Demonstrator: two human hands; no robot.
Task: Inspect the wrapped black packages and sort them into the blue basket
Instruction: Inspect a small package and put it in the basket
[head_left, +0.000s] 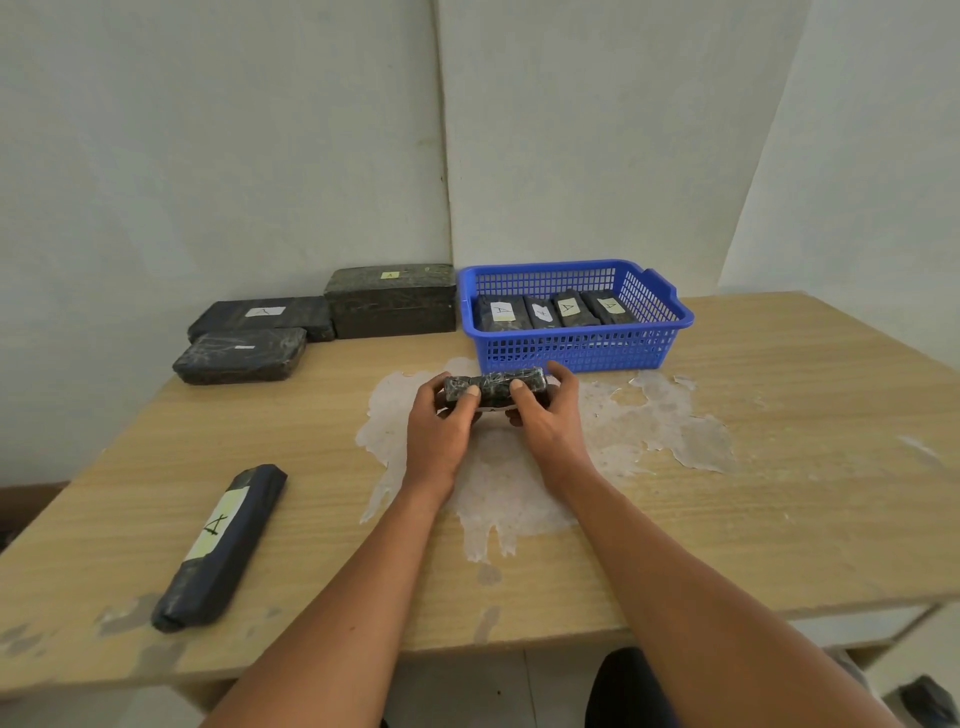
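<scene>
A long parcel (221, 546) lay at the table's (779, 415) left. The left hand (439, 423) and right hand (545, 415) both gripped one package (493, 387) (its label mostly hidden beneath) just before the basket (576, 351), which held four packages (553, 310).

Both bare forearms reach forward, converging. The left hand (439, 423) and right hand (545, 415) curl their fingers together, thumbs on top, gripping.
</scene>
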